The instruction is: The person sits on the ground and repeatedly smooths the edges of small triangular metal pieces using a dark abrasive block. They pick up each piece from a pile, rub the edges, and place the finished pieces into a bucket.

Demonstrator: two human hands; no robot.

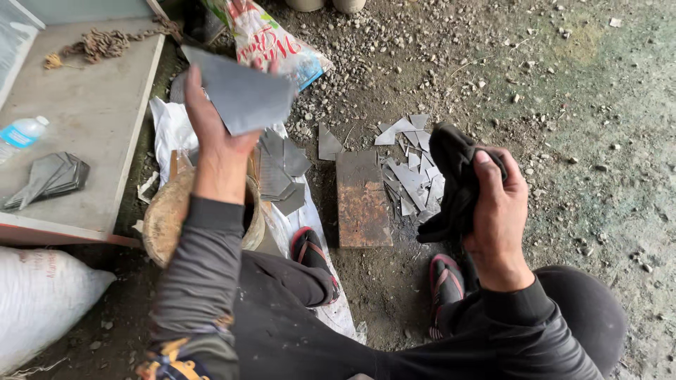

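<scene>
My left hand [215,134] is raised at the upper left and grips a flat grey metal sheet piece [243,95] by its lower edge. My right hand [496,204] is at the right, closed around a crumpled black cloth [454,179]. Between the hands, on the dirt floor, lies a rusty rectangular metal block [362,200]. A pile of grey metal offcuts [412,172] lies just right of the block. More cut grey pieces [282,169] sit on a white sack under my left hand.
A round wooden stump [165,218] stands by my left forearm. At the left a low board [84,119] carries stacked grey pieces [49,179], a water bottle [21,132] and a chain [105,42]. A white sack [42,295] lies lower left. My sandalled feet [310,253] rest on gravelly ground.
</scene>
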